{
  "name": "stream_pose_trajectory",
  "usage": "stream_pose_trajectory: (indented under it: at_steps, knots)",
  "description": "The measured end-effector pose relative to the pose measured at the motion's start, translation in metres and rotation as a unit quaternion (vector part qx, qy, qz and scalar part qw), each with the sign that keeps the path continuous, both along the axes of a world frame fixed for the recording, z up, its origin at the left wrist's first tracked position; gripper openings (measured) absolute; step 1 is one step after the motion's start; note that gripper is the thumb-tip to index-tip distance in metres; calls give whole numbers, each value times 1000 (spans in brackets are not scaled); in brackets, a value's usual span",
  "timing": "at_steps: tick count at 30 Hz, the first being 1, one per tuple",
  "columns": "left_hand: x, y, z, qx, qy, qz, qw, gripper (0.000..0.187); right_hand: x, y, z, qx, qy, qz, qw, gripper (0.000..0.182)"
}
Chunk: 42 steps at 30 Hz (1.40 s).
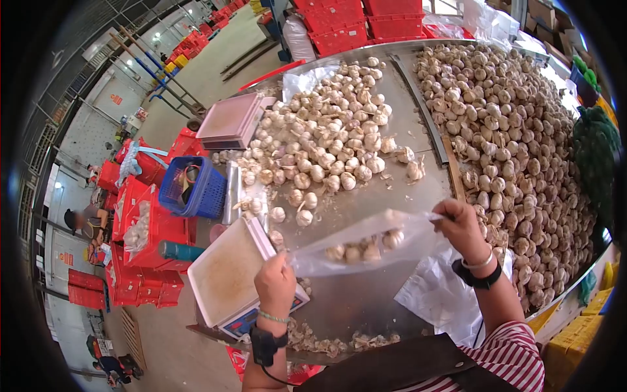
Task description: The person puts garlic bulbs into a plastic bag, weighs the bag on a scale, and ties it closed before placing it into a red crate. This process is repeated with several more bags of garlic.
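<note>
Skins [339, 342] lie along the near edge of the worktop [388, 297]. The left hand [275, 285] grips one end of the bag [418, 240], at the right side of the near scale [228, 274]. The right hand [462, 228] pinches the opposite end. The hands are well apart, with the bag stretched between them over the worktop. Several bulbs [393, 239] show through the film; which end is open cannot be told.

Caution: if either grip slips, that end may drop and bulbs could spill through an open mouth. Excess pull could tear the film at a pinched corner. A forearm leaning on the near scale could disturb its reading.

White plastic [434, 297] lies below the right forearm; a sweep of that arm could drag it. Farther out, the loose pile [333, 140] could scatter if struck. A divider [420, 104] stands between it and the bulk heap [516, 157]. Red crates [336, 29] stand beyond.
</note>
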<state>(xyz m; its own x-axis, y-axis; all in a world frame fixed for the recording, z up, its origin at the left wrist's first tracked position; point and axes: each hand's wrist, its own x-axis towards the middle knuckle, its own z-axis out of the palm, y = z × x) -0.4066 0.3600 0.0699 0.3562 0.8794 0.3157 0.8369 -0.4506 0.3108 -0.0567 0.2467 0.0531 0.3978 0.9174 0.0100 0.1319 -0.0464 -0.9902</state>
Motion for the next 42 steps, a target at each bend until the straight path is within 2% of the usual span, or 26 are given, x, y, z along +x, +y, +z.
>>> stream_pose_trajectory:
  at_steps: [2,3,5,6,9,11,13,14,16,20,22,23,24,26,28,30,32,34,36,37,38,39,40,41,42]
  knots:
    - [-21,-19,-9,-98,-34,-14,995,23,-17,-12,-15,-1,25,-1,1000,4]
    - [-32,-22,-19,-94,-39,-14,995,23,-25,-17,-15,-31,-6,18,999,4]
    - [-54,-24,-39,-223,-120,20,967,20,-40,-16,-21,-28,-40,29,998,3]
    - [-60,-27,-33,-220,-125,21,967,20,-50,-16,-21,-27,-67,37,997,3]
    - [-78,-30,9,-285,-414,65,862,14,-95,-4,23,5,-9,50,999,2]
    - [-105,-28,49,-215,-489,95,840,14,-129,9,58,50,35,69,996,2]
    - [-143,-22,81,-116,-522,54,843,16,-167,29,85,86,21,97,991,3]
    - [-163,-17,89,-111,-526,60,841,16,-187,39,94,121,13,121,985,3]
    - [-205,-10,102,11,-502,41,864,21,-230,64,103,137,16,144,980,3]
    - [-290,11,79,34,-568,37,822,23,-296,117,77,149,18,199,968,4]
    - [-323,15,62,-118,-585,69,800,25,-319,137,54,116,-20,217,969,5]
    - [-333,13,55,-179,-608,92,768,21,-329,145,41,102,-19,204,973,5]
    - [-337,10,53,-175,-612,103,764,21,-336,150,30,86,-17,190,978,5]
    - [-339,7,55,-240,-661,75,707,17,-341,157,18,72,30,194,978,6]
    - [-348,8,52,-237,-682,61,689,16,-335,158,25,54,41,237,969,6]
    - [-358,10,46,-253,-686,11,682,18,-326,160,35,-10,32,265,964,9]
    - [-349,10,55,-232,-699,54,674,21,-308,168,26,-4,66,301,951,31]
    - [-351,12,54,-238,-686,21,687,22,-293,183,2,28,94,243,965,42]
    - [-347,13,54,-234,-697,39,677,22,-287,198,-14,-23,1,188,982,46]
    - [-346,15,52,-230,-698,40,677,22,-265,213,-49,3,-157,202,967,45]
    - [-345,16,50,-228,-705,59,669,22,-245,229,-87,34,-310,214,926,44]
    - [-346,18,46,-225,-707,44,669,22,-236,234,-110,27,-308,213,927,43]
    - [-346,19,45,-220,-708,27,670,23,-232,236,-128,-2,-201,211,956,42]
    - [-346,20,45,-223,-709,30,668,23,-229,236,-145,-35,-10,194,980,41]
    - [-345,19,45,-220,-712,42,665,23,-229,234,-158,-52,124,175,975,40]
